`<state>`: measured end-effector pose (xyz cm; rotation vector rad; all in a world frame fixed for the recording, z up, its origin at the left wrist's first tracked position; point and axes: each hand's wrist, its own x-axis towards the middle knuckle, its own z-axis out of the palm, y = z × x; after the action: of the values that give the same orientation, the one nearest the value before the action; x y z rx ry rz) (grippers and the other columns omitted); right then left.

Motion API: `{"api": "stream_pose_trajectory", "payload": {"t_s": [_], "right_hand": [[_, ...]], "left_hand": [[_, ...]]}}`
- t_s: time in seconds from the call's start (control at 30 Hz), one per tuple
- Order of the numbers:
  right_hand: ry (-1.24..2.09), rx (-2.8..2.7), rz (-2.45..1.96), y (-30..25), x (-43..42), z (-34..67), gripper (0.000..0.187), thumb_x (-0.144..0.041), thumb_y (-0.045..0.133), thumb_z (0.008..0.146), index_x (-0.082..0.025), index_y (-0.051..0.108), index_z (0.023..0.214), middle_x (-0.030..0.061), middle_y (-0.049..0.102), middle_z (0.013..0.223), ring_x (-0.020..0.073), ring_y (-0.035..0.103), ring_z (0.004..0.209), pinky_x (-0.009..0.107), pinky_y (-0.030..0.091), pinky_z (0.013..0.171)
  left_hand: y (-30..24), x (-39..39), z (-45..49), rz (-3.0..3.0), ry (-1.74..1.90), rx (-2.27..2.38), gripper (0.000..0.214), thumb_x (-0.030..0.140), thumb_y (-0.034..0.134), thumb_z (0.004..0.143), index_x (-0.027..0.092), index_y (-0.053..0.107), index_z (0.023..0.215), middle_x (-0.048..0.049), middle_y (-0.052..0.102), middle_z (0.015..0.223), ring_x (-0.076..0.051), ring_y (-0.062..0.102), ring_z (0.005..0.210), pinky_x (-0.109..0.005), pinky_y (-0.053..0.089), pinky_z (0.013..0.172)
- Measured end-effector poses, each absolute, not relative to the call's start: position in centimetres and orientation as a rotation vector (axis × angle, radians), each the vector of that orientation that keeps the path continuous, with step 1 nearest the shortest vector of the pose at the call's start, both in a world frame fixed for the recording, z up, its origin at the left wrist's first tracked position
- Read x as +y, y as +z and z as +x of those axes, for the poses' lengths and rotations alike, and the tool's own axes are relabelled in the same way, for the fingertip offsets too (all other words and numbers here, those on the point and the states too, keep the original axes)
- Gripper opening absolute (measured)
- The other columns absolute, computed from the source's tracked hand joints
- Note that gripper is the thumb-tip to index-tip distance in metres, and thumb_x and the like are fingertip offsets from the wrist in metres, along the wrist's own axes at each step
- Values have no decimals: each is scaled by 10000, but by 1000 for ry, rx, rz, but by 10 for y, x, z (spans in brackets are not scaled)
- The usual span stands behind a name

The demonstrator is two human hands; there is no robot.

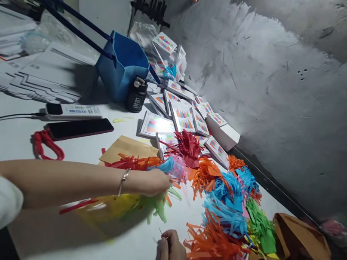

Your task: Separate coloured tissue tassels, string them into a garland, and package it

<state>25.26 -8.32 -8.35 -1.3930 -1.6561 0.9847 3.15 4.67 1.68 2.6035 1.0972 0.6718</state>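
My left hand point(157, 183), with a bracelet on the wrist, reaches in from the left with its fingers closed on tissue-paper fringe. Light green fringe point(159, 209) hangs below it, and pink fringe point(179, 169) and light-blue fringe lie just beyond. Under the forearm is a blurred yellow fringe piece point(113, 205). Lower down, my right hand point(172, 256) pinches what looks like a thin string point(160, 231) between thumb and forefinger. Beside it lies an orange fringe bundle point(216, 247), part of a row with blue fringe point(226, 203) and green fringe point(261, 225).
Small printed boxes point(183, 116) are heaped near the wall. A blue tote bag point(123, 64) and a black bottle point(137, 95) stand behind. A phone point(80, 128), a red cord point(47, 145) and a brown envelope point(126, 149) lie left. A brown bag point(313, 259) sits right.
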Motion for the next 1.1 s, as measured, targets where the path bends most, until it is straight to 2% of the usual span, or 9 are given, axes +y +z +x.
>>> {"api": "stream_pose_trajectory", "payload": {"t_s": [0.1, 0.27, 0.37, 0.53, 0.63, 0.77, 0.93, 1.03, 1.1], "right_hand": [[1053, -1550, -1337, -82, -86, 253, 304, -513, 614, 878, -230, 653, 774, -18, 558, 622, 162, 495, 595, 269, 355, 573], [1117, -1157, -1235, -68, -77, 271, 358, -593, 565, 905, -235, 572, 920, -66, 466, 634, 87, 387, 499, 189, 310, 464], [1190, -1001, -1147, -47, -77, 288, 362, -587, 634, 869, -249, 529, 943, -66, 511, 714, 44, 303, 463, 157, 266, 428], [1475, -917, -944, -13, -98, 297, 378, -521, 807, 743, -229, 583, 829, -17, 563, 767, 52, 400, 476, 143, 270, 357], [1569, -980, -730, -5, -110, 296, 221, -364, 789, 802, -216, 627, 786, 54, 611, 1097, 45, 481, 521, 145, 306, 339], [1353, -1182, -781, -6, -123, 306, 148, -338, 701, 889, -214, 681, 811, 60, 563, 1186, 52, 551, 576, 195, 430, 437], [863, -1243, -1013, -14, -150, 313, 65, -265, 642, 934, -233, 694, 912, 40, 553, 1129, 20, 483, 529, 188, 409, 449], [858, -1449, -981, -11, -164, 294, 98, -232, 609, 944, -249, 705, 931, 70, 549, 1247, 68, 562, 633, 211, 468, 490], [847, -1534, -1011, -5, -168, 277, 142, -207, 573, 961, -267, 702, 972, 67, 586, 1196, 107, 607, 723, 222, 518, 542]], "left_hand": [[21, 46, 44, 2667, 581, 986, 256, 8, 551, 780, 176, 637, 605, -81, 637, 626, -227, 601, 636, -349, 515, 651], [57, -9, 28, 2737, 672, 585, 350, 33, 460, 908, 245, 679, 1079, -117, 710, 1131, -242, 646, 1036, -368, 531, 909], [54, -47, 22, 2719, 842, 290, 313, 51, 442, 962, 216, 642, 1139, -150, 717, 1110, -265, 631, 1112, -398, 527, 965], [16, -77, 26, 2510, 1126, 422, 244, 63, 442, 989, 163, 624, 1118, -155, 688, 1033, -238, 661, 998, -358, 574, 865], [2, -85, 30, 2322, 1260, 506, 256, 45, 473, 965, 178, 628, 1119, -125, 681, 1026, -207, 671, 962, -308, 575, 834], [-5, -96, 33, 2147, 1307, 662, 343, -16, 472, 893, 206, 663, 1070, -69, 701, 1016, -174, 686, 952, -252, 549, 842], [-9, -107, 40, 1988, 1295, 732, 406, -34, 487, 840, 243, 689, 1057, -15, 718, 1036, -145, 687, 965, -213, 527, 854], [-12, -114, 48, 1939, 1255, 709, 391, -18, 503, 843, 249, 700, 1051, -8, 719, 1024, -137, 686, 950, -207, 524, 850], [-12, -119, 52, 1929, 1210, 660, 381, -4, 506, 845, 245, 706, 1052, -14, 719, 1018, -141, 688, 942, -214, 528, 850]]}}
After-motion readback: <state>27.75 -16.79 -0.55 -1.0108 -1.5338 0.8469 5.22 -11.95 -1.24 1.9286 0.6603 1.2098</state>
